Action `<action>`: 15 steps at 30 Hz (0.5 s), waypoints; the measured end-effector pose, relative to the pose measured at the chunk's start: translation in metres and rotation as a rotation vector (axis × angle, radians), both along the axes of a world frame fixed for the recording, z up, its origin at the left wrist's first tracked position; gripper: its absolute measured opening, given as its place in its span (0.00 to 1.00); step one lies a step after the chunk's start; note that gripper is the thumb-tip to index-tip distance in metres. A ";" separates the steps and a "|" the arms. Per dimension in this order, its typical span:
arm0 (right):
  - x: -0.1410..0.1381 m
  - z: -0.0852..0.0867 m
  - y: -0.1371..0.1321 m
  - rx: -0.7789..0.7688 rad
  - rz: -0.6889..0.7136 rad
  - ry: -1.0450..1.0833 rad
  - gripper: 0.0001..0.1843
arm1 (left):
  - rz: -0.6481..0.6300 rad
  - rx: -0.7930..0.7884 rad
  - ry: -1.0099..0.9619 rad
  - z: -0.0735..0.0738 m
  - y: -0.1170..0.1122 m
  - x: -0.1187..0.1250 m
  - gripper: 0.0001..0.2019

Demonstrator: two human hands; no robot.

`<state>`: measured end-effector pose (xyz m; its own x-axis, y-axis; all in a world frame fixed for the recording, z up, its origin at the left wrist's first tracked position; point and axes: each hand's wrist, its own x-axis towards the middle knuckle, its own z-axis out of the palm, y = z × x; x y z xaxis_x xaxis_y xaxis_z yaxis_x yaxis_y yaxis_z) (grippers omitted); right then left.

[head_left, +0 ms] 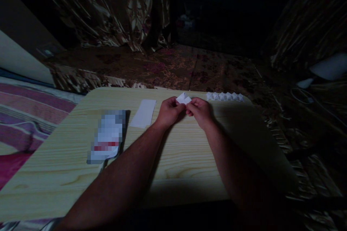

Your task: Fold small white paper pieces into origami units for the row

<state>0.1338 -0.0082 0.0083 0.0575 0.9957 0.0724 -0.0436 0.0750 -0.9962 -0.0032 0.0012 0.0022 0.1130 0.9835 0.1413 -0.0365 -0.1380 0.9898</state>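
Both hands meet over the far middle of a light wooden table [81,166]. My left hand [168,112] and my right hand [200,111] each pinch one side of a small folded white paper piece [183,98], held just above the tabletop. The fingers of both hands are closed on it. A flat white paper strip [143,113] lies to the left of my left hand. A row of several small folded white paper pieces [225,96] sits along the far edge, to the right of my right hand.
A blurred white and red card or packet [108,135] lies on the table's left half. A striped pink cloth [24,115] is at the left. Patterned dark fabric [173,66] covers the floor beyond, with curtains [108,11] behind. White cables [311,97] lie at the right.
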 end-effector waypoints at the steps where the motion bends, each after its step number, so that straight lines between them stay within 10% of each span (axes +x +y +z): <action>1: 0.000 0.000 0.000 0.001 0.004 -0.009 0.07 | 0.003 -0.001 -0.002 0.000 0.000 0.000 0.10; 15: 0.002 -0.002 0.002 0.049 0.021 -0.026 0.04 | -0.055 -0.007 0.028 -0.003 0.001 -0.001 0.11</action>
<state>0.1355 -0.0063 0.0065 0.0343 0.9919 0.1221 -0.0198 0.1228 -0.9922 -0.0037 0.0022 -0.0003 0.1711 0.9766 0.1302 -0.0158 -0.1294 0.9915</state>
